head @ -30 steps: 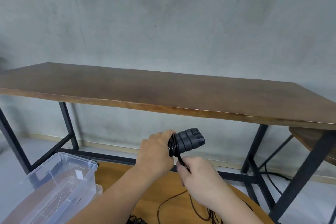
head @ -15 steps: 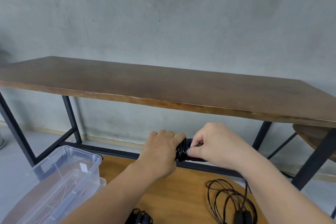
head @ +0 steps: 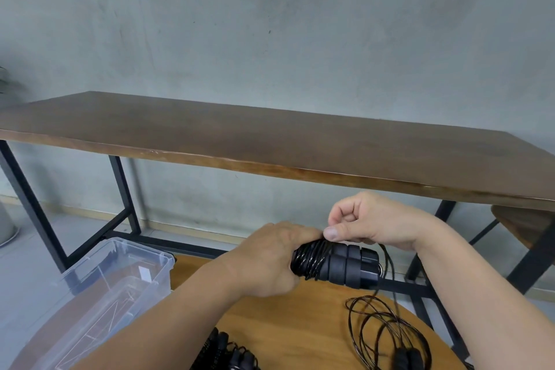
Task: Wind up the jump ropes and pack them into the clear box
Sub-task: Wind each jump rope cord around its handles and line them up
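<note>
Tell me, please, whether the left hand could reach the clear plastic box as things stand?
Probably yes: the clear plastic box sits open on that side, nothing between. But the left hand grips the black wound jump rope handles.

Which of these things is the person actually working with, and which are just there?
In use: rope handles gripped by the left hand; cord pinched by the right hand; loose rope; wound rope; clear box.

Just there: long table; stool.
</note>
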